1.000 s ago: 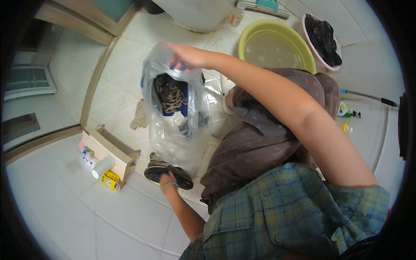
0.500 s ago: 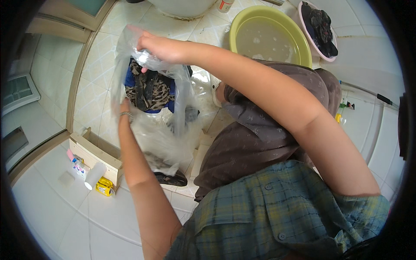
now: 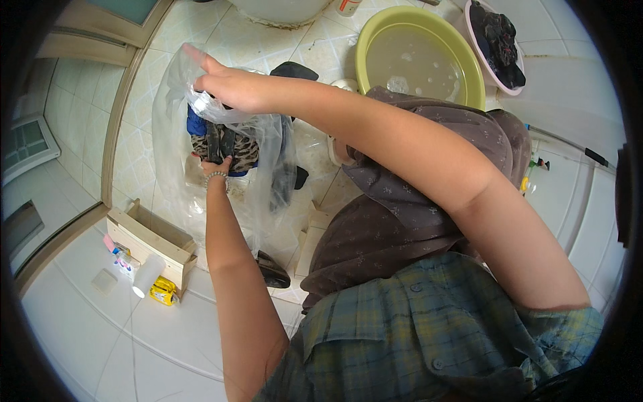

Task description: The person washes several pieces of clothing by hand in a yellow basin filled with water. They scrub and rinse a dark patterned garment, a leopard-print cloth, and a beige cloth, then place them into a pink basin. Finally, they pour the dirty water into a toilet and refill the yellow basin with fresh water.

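Observation:
A clear plastic bag [image 3: 167,100] hangs in front of me over the tiled floor, its upper edge bunched in the closed fingers of my right hand [image 3: 234,88]. At the bag's mouth lies a bundle of leopard-print cloth [image 3: 246,151] with black bands, and some blue cloth [image 3: 195,123] shows around it. My left hand [image 3: 218,166], with a beaded bracelet at the wrist, grips the near edge of this bundle; its fingertips are partly hidden. Dark items [image 3: 295,70] show beside the bag, too covered to name.
A yellow-green basin [image 3: 362,50] of cloudy water stands at the far right, beside a pink basin [image 3: 467,30] with black clothes. At the left, a wooden box [image 3: 151,236] stands near a yellow packet [image 3: 163,291]. A dark shoe [image 3: 273,269] lies near my left forearm.
My left hand has moved right from the bag's side onto the leopard-print bundle and taken hold of it. My right hand has shifted slightly left and nearer with the bag's edge.

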A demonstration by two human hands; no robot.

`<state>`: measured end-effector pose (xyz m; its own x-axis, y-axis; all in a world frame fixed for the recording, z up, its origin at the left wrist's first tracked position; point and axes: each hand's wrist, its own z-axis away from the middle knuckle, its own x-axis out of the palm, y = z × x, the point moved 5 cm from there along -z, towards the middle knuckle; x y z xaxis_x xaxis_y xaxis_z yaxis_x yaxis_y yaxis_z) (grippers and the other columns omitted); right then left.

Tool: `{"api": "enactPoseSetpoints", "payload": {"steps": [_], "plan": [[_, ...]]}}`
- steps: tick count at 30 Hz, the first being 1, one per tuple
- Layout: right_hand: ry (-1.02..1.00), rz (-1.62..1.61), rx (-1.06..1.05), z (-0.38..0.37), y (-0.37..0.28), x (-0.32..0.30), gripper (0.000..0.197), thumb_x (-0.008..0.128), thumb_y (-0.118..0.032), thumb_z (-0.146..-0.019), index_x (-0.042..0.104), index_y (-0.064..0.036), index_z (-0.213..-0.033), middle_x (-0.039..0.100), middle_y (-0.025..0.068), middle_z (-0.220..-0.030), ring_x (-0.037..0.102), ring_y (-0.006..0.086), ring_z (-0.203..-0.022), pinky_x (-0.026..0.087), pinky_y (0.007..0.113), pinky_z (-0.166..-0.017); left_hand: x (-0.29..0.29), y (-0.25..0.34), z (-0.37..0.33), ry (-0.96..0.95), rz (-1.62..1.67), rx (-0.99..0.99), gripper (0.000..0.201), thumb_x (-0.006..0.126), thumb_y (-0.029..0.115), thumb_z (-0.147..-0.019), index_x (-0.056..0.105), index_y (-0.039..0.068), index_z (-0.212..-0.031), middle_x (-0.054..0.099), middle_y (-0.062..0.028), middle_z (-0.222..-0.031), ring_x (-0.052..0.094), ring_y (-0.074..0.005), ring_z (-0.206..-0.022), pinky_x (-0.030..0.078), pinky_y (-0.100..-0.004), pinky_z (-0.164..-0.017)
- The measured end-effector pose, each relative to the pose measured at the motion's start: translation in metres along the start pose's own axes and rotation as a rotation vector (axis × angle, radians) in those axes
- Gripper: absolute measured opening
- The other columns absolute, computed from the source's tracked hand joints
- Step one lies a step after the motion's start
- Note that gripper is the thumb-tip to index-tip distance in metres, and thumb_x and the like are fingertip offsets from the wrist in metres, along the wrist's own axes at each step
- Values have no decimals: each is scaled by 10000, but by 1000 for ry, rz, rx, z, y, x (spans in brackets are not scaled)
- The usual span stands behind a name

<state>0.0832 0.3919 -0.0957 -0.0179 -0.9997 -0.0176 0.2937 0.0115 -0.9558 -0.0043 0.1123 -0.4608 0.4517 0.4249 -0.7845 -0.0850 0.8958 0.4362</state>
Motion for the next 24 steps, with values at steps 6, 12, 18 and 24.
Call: {"api": "enactPoseSetpoints", "payload": {"steps": [6,12,18,24], "plan": [[85,-16,-58,-7,17,-6,687,373,-333,-868,-2,-197,-1428,547,133,-907,558,226,-745,439,353,-721,-17,45,29,-108,-218,-146,855,790,515,-493,506,-49,-1068,499,-214,-1170,524,-341,-1048,424,-387,-897],[66,-26,-59,-7,6,-3,688,383,-343,-859,24,-203,-1430,531,150,-975,527,233,-784,422,358,-753,-80,70,81,68,5,-25,549,767,434,-581,554,-19,-806,531,-202,-955,532,-332,-914,427,-397,-811],[73,37,-51,5,15,-14,652,369,-335,-880,42,-216,-1431,509,120,-1035,461,200,-781,402,329,-774,-141,163,199,385,-166,322,374,714,258,-645,503,-35,-745,501,-192,-902,510,-373,-843,420,-415,-782],[85,174,-175,5,39,-16,658,378,-327,-884,24,-208,-1426,581,133,-833,571,209,-651,460,345,-678,-213,135,328,247,-185,326,312,719,137,-641,463,-27,-710,472,-147,-804,479,-306,-732,416,-358,-687]]}}
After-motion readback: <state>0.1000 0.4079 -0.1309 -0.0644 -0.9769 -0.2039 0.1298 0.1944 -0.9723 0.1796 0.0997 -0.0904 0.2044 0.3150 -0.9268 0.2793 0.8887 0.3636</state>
